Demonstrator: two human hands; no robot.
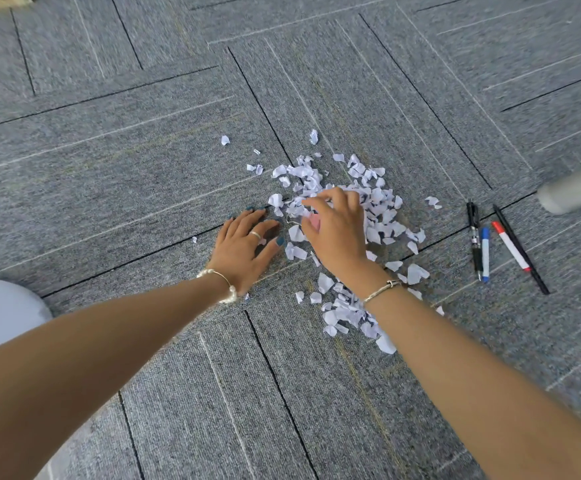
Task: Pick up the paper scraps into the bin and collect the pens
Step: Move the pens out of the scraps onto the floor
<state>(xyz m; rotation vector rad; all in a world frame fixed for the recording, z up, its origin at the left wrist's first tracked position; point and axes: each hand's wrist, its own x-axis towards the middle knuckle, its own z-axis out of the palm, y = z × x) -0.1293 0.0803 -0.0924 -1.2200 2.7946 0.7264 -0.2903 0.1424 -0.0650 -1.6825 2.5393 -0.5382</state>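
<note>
I see the left hand (244, 249) flat, fingers straight, at the paper scraps' (344, 209) left edge; right hand (334, 230) curls over the heap. Pens (483, 251) lie apart rightward on open carpet (109, 174).

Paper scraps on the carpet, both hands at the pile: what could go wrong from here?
1. The paper scraps spread wide, with strays such as one far scrap; a two-handed scoop by the left hand and right hand will probably miss some.
2. Scraps lie under the right forearm and could be scattered further.
3. No bin is in view, so a carried handful may drop pieces.
</note>
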